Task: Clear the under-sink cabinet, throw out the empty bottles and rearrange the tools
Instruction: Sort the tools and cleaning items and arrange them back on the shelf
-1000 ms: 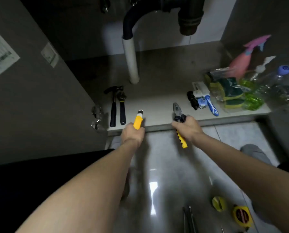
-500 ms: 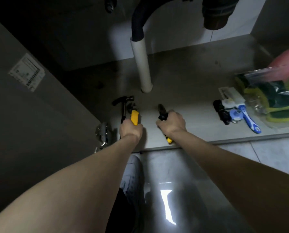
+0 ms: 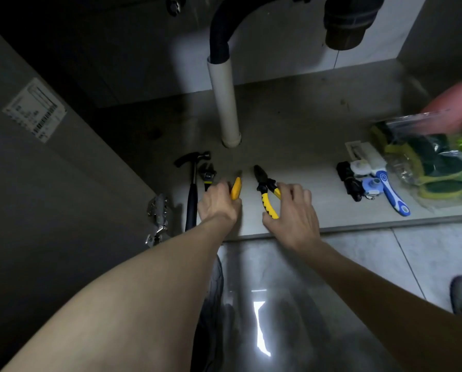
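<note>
Four tools form a row near the front edge of the cabinet floor [image 3: 291,114], handles toward the opening for easy reach. From the left: hammer [image 3: 191,194], wrench [image 3: 207,175], yellow utility knife [image 3: 236,188], pliers [image 3: 266,191]. Left hand [image 3: 217,203] has its fingers curled around the knife; right hand [image 3: 294,210] has its fingers spread, touching the pliers' handles, apparently setting them parallel. Open floor remains between pliers and scrub brush [image 3: 393,194], which lies just beside the sponges [image 3: 428,162].
</note>
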A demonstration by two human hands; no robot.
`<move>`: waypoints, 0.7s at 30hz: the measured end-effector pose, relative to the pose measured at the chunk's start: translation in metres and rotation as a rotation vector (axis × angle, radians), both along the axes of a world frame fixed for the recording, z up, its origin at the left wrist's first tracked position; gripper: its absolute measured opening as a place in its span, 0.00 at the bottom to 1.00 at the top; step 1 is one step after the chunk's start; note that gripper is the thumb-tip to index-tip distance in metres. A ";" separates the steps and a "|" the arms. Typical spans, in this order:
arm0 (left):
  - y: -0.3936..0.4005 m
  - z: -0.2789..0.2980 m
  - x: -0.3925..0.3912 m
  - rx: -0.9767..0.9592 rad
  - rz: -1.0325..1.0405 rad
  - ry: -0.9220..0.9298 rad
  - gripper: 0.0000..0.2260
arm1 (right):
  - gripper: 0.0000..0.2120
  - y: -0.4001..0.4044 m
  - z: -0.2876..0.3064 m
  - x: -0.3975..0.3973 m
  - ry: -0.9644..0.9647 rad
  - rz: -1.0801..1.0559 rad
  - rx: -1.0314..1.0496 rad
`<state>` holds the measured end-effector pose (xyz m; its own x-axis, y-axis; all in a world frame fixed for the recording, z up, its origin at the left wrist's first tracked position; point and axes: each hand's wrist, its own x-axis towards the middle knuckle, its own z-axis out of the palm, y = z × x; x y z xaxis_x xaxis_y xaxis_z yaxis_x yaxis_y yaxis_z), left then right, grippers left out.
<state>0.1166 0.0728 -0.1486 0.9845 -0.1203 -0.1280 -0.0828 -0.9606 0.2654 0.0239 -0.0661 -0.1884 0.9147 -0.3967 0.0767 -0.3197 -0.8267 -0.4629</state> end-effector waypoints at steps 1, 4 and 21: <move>0.001 0.001 0.001 -0.036 0.029 -0.001 0.14 | 0.33 0.000 -0.003 -0.005 -0.003 -0.003 0.004; 0.003 0.002 0.002 -0.056 0.059 -0.029 0.16 | 0.32 0.001 -0.007 -0.014 -0.002 -0.017 0.012; 0.018 0.000 0.000 -0.008 0.117 -0.002 0.14 | 0.34 0.028 -0.010 -0.008 -0.036 -0.040 0.063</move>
